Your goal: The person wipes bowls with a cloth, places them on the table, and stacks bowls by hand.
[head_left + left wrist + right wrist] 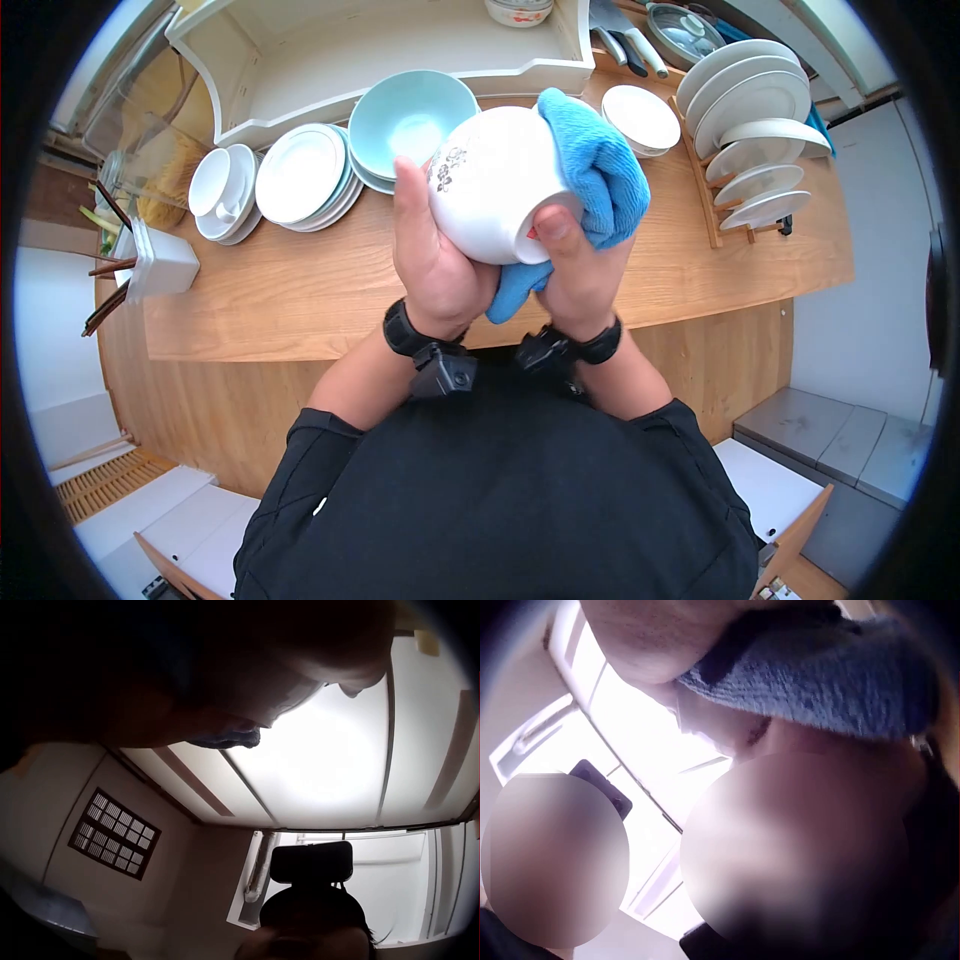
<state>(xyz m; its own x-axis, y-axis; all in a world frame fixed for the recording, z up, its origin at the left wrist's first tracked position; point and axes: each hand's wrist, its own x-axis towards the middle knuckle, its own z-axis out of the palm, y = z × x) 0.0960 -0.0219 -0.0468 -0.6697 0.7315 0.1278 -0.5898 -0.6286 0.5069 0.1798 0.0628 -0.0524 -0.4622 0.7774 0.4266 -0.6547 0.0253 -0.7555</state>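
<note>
Holding a white bowl (492, 185) above the front of the counter (300, 318), both hands work close together. The left hand (440, 265) cups the bowl's left side, thumb laid up along the wall near a grey flower print, its fingers mostly hidden beneath. The right hand (582, 275) pinches the bowl near its foot, thumb pressed on the ring beside a red mark, with a blue cloth (605, 170) bunched over the right side and a corner hanging between the wrists. The bowl is tilted, base toward the person. Both wrist views are dark or blurred, so how the hidden fingers meet the cloth is hard to tell. Behind the hands stands a teal bowl (405, 125), with stacked plates (298, 175) just left of it, then a cup (212, 178) on a saucer. Farther left, a white holder (168, 262) carries chopsticks (112, 268). To the right, small bowls (640, 115) sit beside a wooden rack (700, 195) of upright white dishes (752, 105). Knives (640, 50) and a glass lid (686, 32) lie at the back, beside a cream shelf (530, 78).
</note>
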